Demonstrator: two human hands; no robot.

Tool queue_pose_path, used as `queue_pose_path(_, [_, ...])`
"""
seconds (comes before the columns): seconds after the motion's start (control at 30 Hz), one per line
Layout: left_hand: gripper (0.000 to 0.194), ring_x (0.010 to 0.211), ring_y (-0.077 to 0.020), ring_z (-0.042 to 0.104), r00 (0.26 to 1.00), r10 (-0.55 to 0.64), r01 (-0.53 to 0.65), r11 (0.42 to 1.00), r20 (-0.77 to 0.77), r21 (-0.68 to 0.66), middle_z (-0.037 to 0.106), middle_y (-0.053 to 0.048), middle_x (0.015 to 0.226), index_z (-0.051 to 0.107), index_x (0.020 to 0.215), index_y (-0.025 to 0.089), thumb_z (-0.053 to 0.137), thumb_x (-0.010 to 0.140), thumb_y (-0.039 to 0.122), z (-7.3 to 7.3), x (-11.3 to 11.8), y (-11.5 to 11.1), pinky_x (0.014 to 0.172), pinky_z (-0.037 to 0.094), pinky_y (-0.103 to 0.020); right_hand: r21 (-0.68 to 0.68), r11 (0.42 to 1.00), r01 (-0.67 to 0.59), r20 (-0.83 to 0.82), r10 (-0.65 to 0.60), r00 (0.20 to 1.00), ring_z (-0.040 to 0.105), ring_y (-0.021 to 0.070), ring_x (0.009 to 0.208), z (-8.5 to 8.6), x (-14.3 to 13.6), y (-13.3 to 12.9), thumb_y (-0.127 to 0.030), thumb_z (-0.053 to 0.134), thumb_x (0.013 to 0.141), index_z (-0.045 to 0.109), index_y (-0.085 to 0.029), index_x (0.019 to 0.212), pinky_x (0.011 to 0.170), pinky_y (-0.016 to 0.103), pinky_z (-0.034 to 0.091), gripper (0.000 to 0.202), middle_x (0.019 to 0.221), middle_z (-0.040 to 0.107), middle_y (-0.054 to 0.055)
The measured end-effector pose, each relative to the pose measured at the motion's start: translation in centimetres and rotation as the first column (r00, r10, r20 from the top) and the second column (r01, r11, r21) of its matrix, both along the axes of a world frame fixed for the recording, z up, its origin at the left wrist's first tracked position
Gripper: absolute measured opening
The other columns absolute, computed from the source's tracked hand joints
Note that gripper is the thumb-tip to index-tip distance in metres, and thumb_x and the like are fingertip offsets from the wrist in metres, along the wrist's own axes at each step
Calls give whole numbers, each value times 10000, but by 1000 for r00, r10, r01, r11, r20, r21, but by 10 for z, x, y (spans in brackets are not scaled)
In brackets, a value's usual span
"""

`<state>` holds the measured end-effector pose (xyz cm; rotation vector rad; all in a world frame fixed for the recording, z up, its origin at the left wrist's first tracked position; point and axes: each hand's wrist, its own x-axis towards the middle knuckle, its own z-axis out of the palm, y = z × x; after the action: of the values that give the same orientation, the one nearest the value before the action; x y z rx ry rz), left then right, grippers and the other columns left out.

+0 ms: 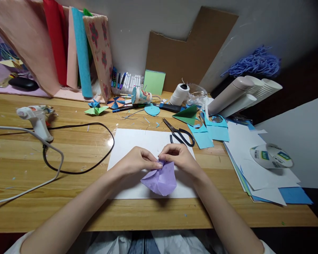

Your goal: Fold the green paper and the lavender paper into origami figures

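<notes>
A folded piece of purple paper (163, 181) is pinched at its upper end between both my hands, its wider creased part hanging down toward me. My left hand (140, 158) grips it with thumb and fingers closed at the upper left. On the other side my right hand (178, 155) is closed on the same gathered tip, the fingertips of both hands nearly meeting. Below lies a white sheet of paper (124, 141) flat on the table. Black-handled scissors (181, 134) rest partly on its back right corner, just beyond my right hand.
At the left stand a white glue gun (35, 120) and its looped black cable (106, 128). Cut blue paper (204, 135) lies behind right, near a stack of sheets (265, 176) with a tape roll (271, 156). A thread spool (179, 93) and markers (127, 81) line the back.
</notes>
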<state>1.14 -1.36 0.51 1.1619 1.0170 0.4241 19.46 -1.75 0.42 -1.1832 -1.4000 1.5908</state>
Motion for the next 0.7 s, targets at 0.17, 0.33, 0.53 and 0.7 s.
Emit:
queue_pose_path(0.17, [179,546,-98,528,1000,15,-15,1000,14,12,648,-19,596,683,627,110,751,572,267,3,0,0,545,387,-215,4,999,-42,23,42,999,582,126,630,1,5,2,-349,688,705,691,-156,681,607,237,448,194,664,669,24])
queue_pose_path(0.33, [164,520,-89,514,998,51,-52,997,22,64,626,-10,565,655,602,109,733,583,252,5,3,-4,520,382,-207,37,992,-124,102,120,988,610,148,704,6,7,1,-394,626,763,716,-149,756,637,245,460,261,756,696,56])
queue_pose_path(0.53, [133,513,-100,529,993,120,-121,987,18,107,615,-8,553,621,589,113,705,592,216,6,4,-5,513,393,-210,87,989,-120,148,107,983,630,168,791,12,4,-4,-284,681,724,702,-162,827,694,255,484,161,853,696,54])
queue_pose_path(0.7, [234,593,-114,561,997,81,-83,990,18,112,669,-39,669,677,707,108,731,606,312,5,0,-1,550,394,-207,98,993,-71,146,56,988,617,149,718,8,7,-1,-280,647,755,692,-158,786,640,238,473,134,785,690,47])
